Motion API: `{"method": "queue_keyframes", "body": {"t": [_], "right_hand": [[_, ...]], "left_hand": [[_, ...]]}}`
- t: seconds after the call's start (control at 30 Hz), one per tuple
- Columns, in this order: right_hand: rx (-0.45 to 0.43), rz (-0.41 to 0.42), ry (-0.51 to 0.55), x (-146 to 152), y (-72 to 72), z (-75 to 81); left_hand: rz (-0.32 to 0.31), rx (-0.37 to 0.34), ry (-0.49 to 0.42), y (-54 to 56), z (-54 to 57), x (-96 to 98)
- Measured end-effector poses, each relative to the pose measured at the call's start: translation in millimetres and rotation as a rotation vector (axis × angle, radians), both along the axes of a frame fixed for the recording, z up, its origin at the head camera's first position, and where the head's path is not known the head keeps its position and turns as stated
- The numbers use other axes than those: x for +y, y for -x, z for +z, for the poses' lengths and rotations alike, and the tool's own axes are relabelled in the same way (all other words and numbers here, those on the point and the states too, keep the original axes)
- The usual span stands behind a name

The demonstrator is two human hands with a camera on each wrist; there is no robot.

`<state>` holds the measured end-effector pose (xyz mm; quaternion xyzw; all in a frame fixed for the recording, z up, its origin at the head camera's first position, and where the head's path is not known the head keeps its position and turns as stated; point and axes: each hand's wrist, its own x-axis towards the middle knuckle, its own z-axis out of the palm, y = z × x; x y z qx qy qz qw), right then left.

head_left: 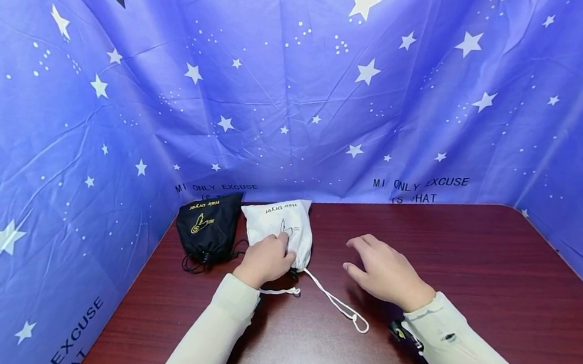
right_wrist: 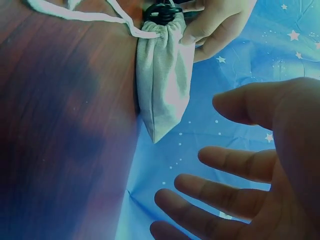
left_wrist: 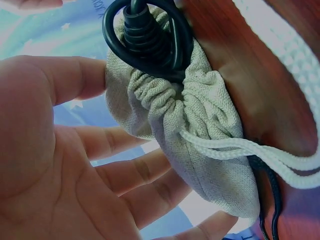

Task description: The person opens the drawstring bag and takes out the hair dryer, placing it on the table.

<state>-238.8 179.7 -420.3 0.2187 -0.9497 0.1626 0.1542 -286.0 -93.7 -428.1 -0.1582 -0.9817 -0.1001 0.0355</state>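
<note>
A white drawstring bag [head_left: 293,218] printed "Hair Dryer" lies near the back of the table. My left hand [head_left: 266,257] rests on it with fairly straight, spread fingers, and the thumb touches its side in the left wrist view. From the gathered mouth pokes a looped black cable [left_wrist: 145,37] with a ribbed sleeve. A white cord [head_left: 332,298] trails from the mouth toward the front right. My right hand [head_left: 386,269] hovers apart, to the right of the bag, fingers loosely extended and holding nothing. What else the bag contains is hidden.
Just left of the white bag lies a black drawstring bag [head_left: 211,239] with gold "Hair Dryer" print and black cords. The dark red wooden table [head_left: 500,275] meets a blue star-patterned curtain [head_left: 289,99] at the back and sides.
</note>
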Motion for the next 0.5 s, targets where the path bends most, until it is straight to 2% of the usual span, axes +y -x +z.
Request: {"method": "queue_keyframes", "body": {"t": [0.27,0.5], "right_hand": [[-0.022,0.009,0.077,-3.6,3.4,-5.5],[-0.021,0.005,0.098,-4.1,4.9,-10.7]], "left_hand": [[-0.02,0.012,0.005,-1.8,-2.4,3.4],[-0.039,0.004,0.012,-6.1,-2.5,8.4]]}}
